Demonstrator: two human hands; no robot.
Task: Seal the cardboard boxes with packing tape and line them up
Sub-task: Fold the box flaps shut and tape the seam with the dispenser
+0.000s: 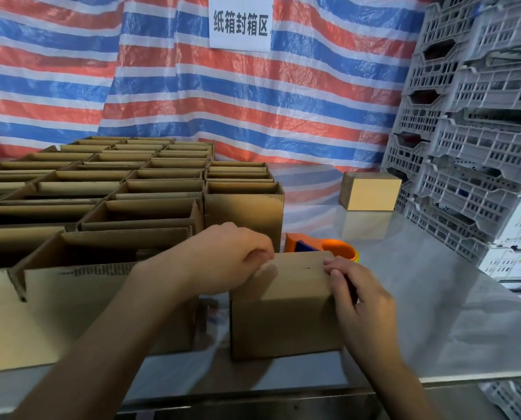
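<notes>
Surface: a steel table (419,298), glossy, mirroring what stands on it.
Room: a red, white and blue striped tarp (253,101) hangs behind at 12 o'clock, with a white paper sign (240,24) fixed to it.
Right side: grey slotted crates (477,147) are stacked high from 1 to 3 o'clock along the table's right side.
Open boxes (116,189): packed in rows from 9 to 11 o'clock, flaps up.
Small box (283,313): at centre near the front, flaps down, just beside the nearest open box.
Left hand (232,256): fingers curled onto the small box's top left edge.
Right hand (356,292): fingers together, bent over its top right edge.
Tape dispenser (325,245): orange, just behind the small box at 12 o'clock, partly hidden.
Closed box (369,190): at 1 o'clock, near the crates, well apart from the hands.
Edges: the table's front edge (283,395) runs across at 6 o'clock, close below the small box.
Open room: bare steel shows from 1 to 4 o'clock, between the small box and the crates.
</notes>
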